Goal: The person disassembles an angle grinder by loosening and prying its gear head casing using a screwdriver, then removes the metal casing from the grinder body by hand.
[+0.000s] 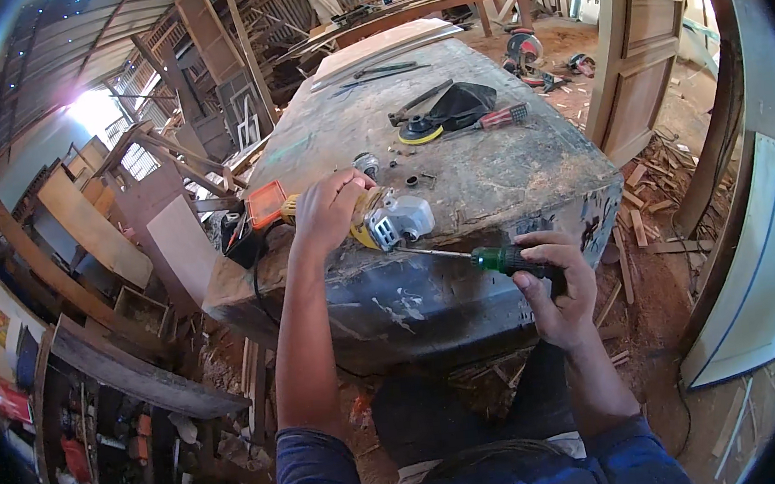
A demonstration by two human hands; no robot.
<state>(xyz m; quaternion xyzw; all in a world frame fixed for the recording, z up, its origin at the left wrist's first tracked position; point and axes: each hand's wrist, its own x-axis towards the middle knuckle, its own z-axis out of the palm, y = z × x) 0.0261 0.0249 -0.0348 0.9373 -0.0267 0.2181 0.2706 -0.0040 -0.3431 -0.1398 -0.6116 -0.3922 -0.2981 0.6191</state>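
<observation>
In the head view, the person's left hand (328, 212) comes in from the lower left with its fingers closed over the body of a yellow power tool (369, 223), which lies on its side at the near edge of a worn workbench (492, 177), its grey metal head facing right. The right hand (559, 290) has its fingers and thumb wrapped around the dark green handle of a screwdriver (498, 259). Its thin shaft runs leftward, the tip at the underside of the tool's head; whether it touches a screw there is too small to tell. A small dark ring (413, 181) lies just beyond the tool. Farther back on the bench sit a round pad with a yellow rim (420, 130), a black pouch (463, 104) and a red-handled tool (501, 117). An open orange-and-black case (264, 205) stands left of the left hand. To the right, a panelled wooden door (648, 30) stands upright near scattered wood scraps (638, 227).
</observation>
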